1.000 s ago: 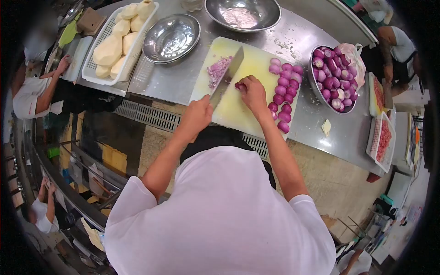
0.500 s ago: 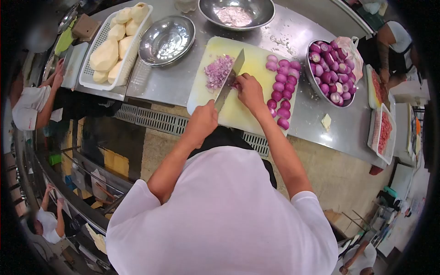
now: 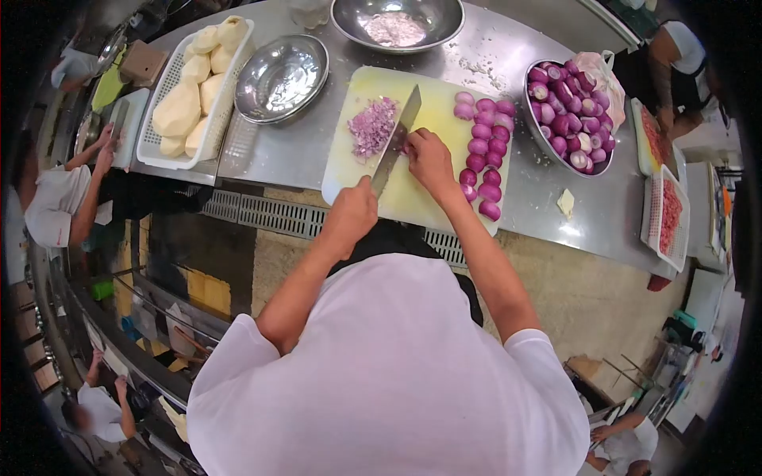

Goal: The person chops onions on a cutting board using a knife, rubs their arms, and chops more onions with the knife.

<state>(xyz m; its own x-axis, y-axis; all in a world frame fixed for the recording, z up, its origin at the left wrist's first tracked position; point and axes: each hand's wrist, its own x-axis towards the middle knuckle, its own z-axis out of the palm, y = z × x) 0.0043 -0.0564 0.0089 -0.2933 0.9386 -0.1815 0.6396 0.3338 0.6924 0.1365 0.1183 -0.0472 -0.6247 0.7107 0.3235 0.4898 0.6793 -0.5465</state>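
Observation:
My left hand (image 3: 351,216) is closed round the handle of a broad kitchen knife (image 3: 398,143), its blade slanting up and away over the cutting board (image 3: 413,198). Just right of the blade, my right hand (image 3: 431,161) presses a purple onion (image 3: 408,148), mostly hidden under the curled fingers. Left of the knife lies a heap of chopped onion (image 3: 373,127). Several peeled onions (image 3: 490,147) stand in rows along the board's right side.
A steel bowl of onions (image 3: 533,135) stands right of the board. Left are a steel bowl (image 3: 282,78) and a white basket (image 3: 148,147) of peeled, pale vegetables. Another steel bowl (image 3: 341,17) stands behind. Other people work at both sides.
The view has shifted slightly. Both hands keep nearly the same place on the board, with the knife still beside the right fingers.

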